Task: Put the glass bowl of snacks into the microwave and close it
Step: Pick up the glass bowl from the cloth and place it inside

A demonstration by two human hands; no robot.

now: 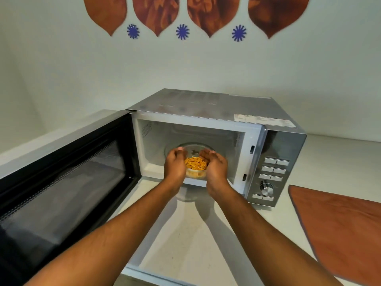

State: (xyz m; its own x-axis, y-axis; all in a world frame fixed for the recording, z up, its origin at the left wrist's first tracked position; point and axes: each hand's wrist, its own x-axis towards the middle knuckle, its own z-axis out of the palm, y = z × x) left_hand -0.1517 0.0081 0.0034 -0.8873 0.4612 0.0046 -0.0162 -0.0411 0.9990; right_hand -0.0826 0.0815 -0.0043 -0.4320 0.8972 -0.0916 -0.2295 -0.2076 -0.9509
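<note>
A clear glass bowl (pixel 195 176) filled with orange stick snacks (pixel 195 163) hangs at the mouth of the silver microwave (pixel 206 106). My left hand (pixel 174 165) grips the bowl's left side and my right hand (pixel 215 166) grips its right side. The bowl is partly over the cavity's front sill, just above the glass turntable (pixel 186 146). The microwave door (pixel 68 174) is swung wide open to the left, its dark window facing me. Both forearms reach in from the bottom of the view.
The control panel (pixel 271 178) with buttons and a round knob is on the microwave's right front. An orange-brown cloth (pixel 340 230) lies on the white counter (pixel 185 240) at the right. A wall stands close behind the microwave.
</note>
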